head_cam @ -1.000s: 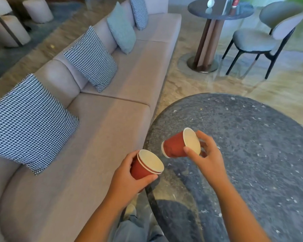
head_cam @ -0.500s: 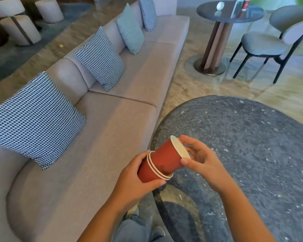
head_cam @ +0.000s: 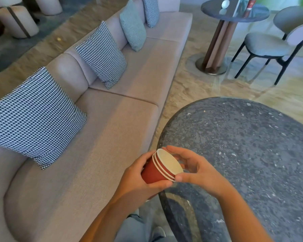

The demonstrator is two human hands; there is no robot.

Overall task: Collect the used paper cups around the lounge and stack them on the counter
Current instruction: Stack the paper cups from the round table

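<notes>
stack of red paper cups [head_cam: 157, 172], nested, three white rims showing, tilted with the mouth toward upper right. held in the air at the left edge of the dark speckled counter [head_cam: 243, 154]. left hand [head_cam: 138, 179] wraps the outer cup's body, thumb below the rims. right hand [head_cam: 198, 170] pinches the top rim, thumb on the near side, fingers curled over the far side. beige sofa [head_cam: 112, 137] runs left of the counter, houndstooth cushions [head_cam: 35, 117] along its back. small round table [head_cam: 234, 13] and chair [head_cam: 273, 42] at top right.
</notes>
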